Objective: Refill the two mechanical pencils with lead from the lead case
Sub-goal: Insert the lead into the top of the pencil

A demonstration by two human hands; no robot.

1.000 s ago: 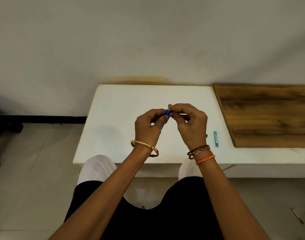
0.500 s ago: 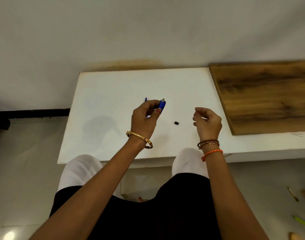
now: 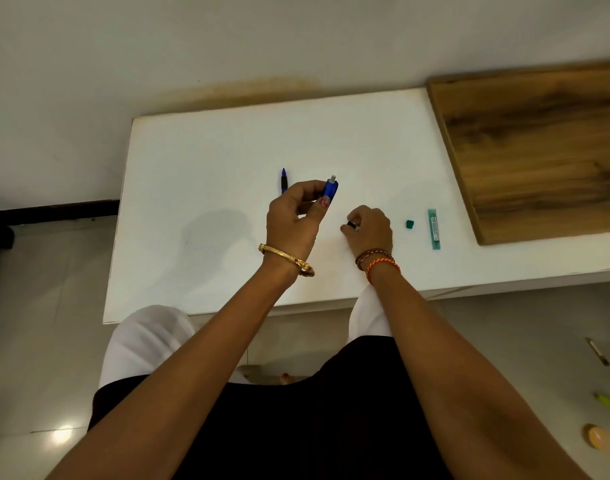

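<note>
A blue pencil (image 3: pixel 284 180) lies on the table (image 3: pixel 192 168), at about 11 o'clock from my left hand (image 3: pixel 291 220). That hand grasps the other pencil (image 3: pixel 330 188), back end up, its cap off. My right hand (image 3: pixel 369 228) is down on the table, at 4 o'clock from that pencil, fingers curled at a small black cap (image 3: pixel 351 225). I cannot tell if I pinch it. At 3 o'clock lie a tiny green lid (image 3: pixel 410 223) and the lead case (image 3: pixel 434 228), well apart from my hands. I think I am opening this pencil. Next I need a lead from the case. Its label is too small to read.
</note>
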